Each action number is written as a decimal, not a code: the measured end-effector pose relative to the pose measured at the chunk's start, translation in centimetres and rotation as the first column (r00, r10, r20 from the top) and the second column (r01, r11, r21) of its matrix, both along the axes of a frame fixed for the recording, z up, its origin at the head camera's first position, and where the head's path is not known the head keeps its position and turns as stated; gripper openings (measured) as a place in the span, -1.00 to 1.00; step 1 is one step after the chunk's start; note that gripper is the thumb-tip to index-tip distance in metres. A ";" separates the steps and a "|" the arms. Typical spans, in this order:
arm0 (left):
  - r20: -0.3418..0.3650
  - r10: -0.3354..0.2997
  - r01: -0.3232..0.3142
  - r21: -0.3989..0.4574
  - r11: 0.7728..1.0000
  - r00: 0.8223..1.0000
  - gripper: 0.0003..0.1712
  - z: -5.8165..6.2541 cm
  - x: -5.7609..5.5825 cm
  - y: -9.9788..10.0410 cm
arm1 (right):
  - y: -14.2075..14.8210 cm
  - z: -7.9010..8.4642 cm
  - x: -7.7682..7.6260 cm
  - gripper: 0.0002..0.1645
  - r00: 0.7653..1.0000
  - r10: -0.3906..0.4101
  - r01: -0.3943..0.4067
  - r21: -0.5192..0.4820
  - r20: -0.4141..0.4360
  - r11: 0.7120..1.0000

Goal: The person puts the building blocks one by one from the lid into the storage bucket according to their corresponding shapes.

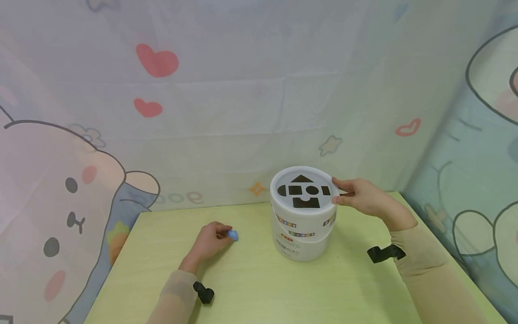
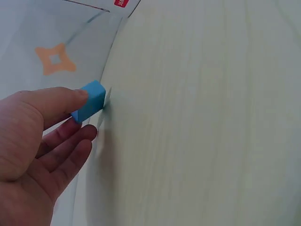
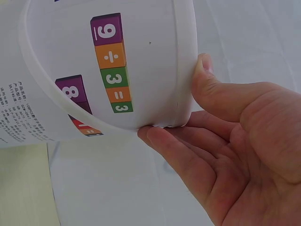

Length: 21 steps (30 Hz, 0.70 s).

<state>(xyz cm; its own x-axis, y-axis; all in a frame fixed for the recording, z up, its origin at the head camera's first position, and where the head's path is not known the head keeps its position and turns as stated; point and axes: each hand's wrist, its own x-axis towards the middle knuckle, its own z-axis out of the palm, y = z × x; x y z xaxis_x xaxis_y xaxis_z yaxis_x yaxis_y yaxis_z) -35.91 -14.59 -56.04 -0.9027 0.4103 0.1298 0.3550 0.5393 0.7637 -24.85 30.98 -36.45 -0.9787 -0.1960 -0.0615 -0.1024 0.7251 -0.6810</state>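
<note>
A small blue block (image 2: 91,101) is pinched between the thumb and fingers of my left hand (image 1: 209,240), just above the table. In the left wrist view it looks like a rectangular block with flat faces. Right of it, a white bucket (image 1: 301,245) stands upright, printed with coloured number tiles. Its white lid (image 1: 278,204) has several dark cut-out shapes, among them a triangle, a circle and rectangles. At the lid's right edge, my right hand (image 1: 366,198) holds the rim, the thumb nearer me and the fingers (image 3: 174,155) against the side. The bucket's inside is hidden.
The pale yellow-green table (image 1: 243,283) ends at the back against a cloth backdrop (image 1: 226,103) with hearts and cartoon figures. Another cloth side (image 1: 465,180) rises along the right. Small black devices (image 1: 204,293) sit on both wrists.
</note>
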 end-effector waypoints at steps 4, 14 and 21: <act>0.012 -0.003 0.002 0.046 0.999 1.000 -0.62 0.0 -0.1 0.1 | 0.1 -0.1 -0.1 -0.08 1.000 -0.004 0.004 -0.010 0.012 1.000; -0.044 -0.029 0.034 0.099 0.995 0.999 -0.59 1.4 0.5 1.0 | 0.0 -0.1 0.1 -0.09 1.000 0.002 -0.002 -0.010 -0.005 1.000; -0.106 -0.035 0.046 0.098 0.994 0.994 -0.58 2.6 1.0 1.7 | 0.0 -0.1 0.1 -0.08 1.000 -0.002 0.001 -0.008 -0.004 1.000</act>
<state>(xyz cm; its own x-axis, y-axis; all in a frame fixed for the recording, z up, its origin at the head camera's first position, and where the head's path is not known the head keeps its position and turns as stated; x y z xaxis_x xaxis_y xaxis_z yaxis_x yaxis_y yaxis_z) -34.87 -12.85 -53.40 -0.8651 0.4265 0.2640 0.4550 0.4456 0.7710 -24.78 31.00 -36.54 -0.9792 -0.1950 -0.0564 -0.1039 0.7201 -0.6861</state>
